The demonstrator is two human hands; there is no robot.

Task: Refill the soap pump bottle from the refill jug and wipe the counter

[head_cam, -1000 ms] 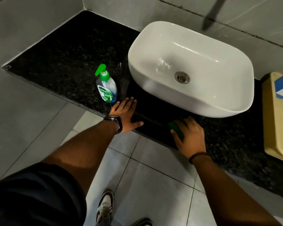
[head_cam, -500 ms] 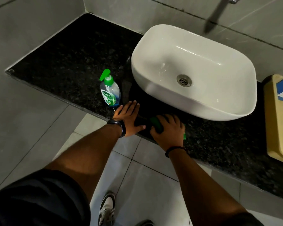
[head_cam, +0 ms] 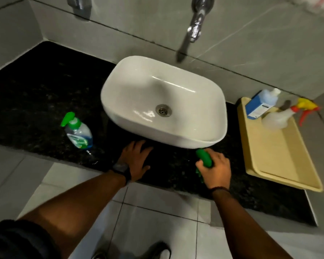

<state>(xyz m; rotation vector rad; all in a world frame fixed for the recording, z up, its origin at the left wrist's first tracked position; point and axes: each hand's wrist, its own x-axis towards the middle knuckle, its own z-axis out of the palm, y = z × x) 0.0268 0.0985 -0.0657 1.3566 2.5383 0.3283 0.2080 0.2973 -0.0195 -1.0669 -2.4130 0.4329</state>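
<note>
The soap pump bottle (head_cam: 78,133), clear with a green pump and green label, stands on the black speckled counter (head_cam: 36,101) left of the basin. My left hand (head_cam: 137,159) rests flat on the counter's front edge, fingers spread, below the basin. My right hand (head_cam: 214,168) grips a green cloth (head_cam: 205,158) against the counter under the basin's front right corner. A blue refill jug (head_cam: 260,104) stands in the tray at the right.
The white basin (head_cam: 163,101) fills the counter's middle, under a chrome wall tap (head_cam: 196,25). A yellow tray (head_cam: 275,152) at the right holds the jug and a spray bottle (head_cam: 284,115) with a red-and-yellow trigger. Below the counter's edge is tiled floor.
My right hand has slid the green cloth to the right along the counter's front, away from my left hand. The view has tilted up, bringing the tap and the tray into sight.
</note>
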